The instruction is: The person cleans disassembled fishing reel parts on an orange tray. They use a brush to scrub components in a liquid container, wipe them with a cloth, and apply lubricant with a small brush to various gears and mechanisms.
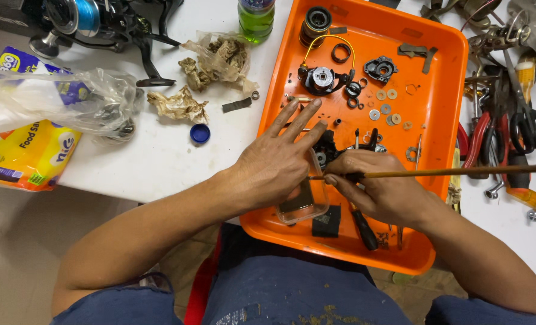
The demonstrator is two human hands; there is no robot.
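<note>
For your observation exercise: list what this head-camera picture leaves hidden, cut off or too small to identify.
- Small black part under the left hand: head view, fingers cover it.
- Brush tip: hidden between both hands; right hand grips it.
- Washers on the orange tray: too small to tell apart.
- Green bottle: top edge cuts it.

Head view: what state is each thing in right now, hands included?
Left hand: fingers spread, resting on a black part over the clear tub.
Right hand: pinching a thin brush.
Clear tub: open, on the orange tray.
Green bottle: upright.
Blue cap: off, on the table.
Screwdriver: lying flat.
</note>
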